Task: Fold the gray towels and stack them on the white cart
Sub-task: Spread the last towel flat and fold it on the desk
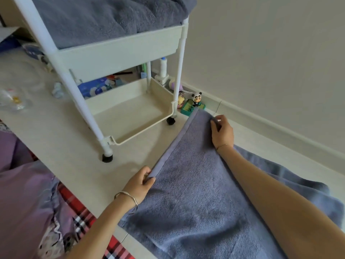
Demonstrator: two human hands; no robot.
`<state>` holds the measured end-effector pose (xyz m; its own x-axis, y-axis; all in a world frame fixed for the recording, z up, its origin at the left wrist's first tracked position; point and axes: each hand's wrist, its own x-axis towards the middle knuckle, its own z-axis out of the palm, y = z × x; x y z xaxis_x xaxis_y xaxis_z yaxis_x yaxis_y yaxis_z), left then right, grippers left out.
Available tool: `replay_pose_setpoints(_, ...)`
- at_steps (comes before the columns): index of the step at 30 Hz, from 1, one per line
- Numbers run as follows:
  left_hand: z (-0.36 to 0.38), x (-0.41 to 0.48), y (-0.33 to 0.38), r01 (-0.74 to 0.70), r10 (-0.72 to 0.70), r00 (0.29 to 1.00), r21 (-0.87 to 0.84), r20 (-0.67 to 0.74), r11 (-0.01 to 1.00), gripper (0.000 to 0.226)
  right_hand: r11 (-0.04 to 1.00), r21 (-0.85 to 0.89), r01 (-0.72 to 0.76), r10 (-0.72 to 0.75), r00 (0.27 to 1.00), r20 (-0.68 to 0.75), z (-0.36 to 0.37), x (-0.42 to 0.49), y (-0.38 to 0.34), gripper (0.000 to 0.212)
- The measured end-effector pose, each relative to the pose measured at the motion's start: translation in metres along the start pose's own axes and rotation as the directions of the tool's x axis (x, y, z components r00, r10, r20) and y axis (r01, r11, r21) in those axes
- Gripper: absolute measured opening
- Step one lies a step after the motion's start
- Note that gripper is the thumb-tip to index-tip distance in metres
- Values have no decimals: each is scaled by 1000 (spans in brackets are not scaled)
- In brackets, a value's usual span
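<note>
A gray towel [196, 193] is spread flat on the pale floor [61, 139], in front of the person and just beside the white cart [119, 51]. Its hemmed short edge is stretched between the two hands. The near end of that hem is pinched by the left hand [141, 184], thumb on top and fingers curled under the cloth; a thin bangle [128, 198] is worn on that wrist. The far end of the hem is pinched by the right hand [223, 133], its fingertips closed on the fabric near the towel's far corner. More gray cloth [298, 184] is seen under the right forearm; whether it belongs to the same towel cannot be told. In the cart's top tray, folded gray towels [104, 17] are piled above the rim. The cart's bottom tray [128, 109] is seen below, on black casters. A small panda figure [197, 98] is set on a green box [187, 109] by the wall, just beyond the towel's far corner. Red checked fabric [80, 212] is spread at the lower left.
</note>
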<state>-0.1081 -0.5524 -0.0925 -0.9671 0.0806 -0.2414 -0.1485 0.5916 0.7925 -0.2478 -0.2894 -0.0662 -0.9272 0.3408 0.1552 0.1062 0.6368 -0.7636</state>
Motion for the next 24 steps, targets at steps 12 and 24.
replay_pose_setpoints(12, -13, -9, -6, 136, -127, 988, -107, 90, 985, 40, 927, -327, 184, -148, 980, 130, -3, -49, 15, 35)
replay_pose_setpoints(24, -29, -58, 13, 159, -222, 975, 718, -6, 677, 54, 953, -26, 303, -299, 949, 97, -61, -211, 28, 24)
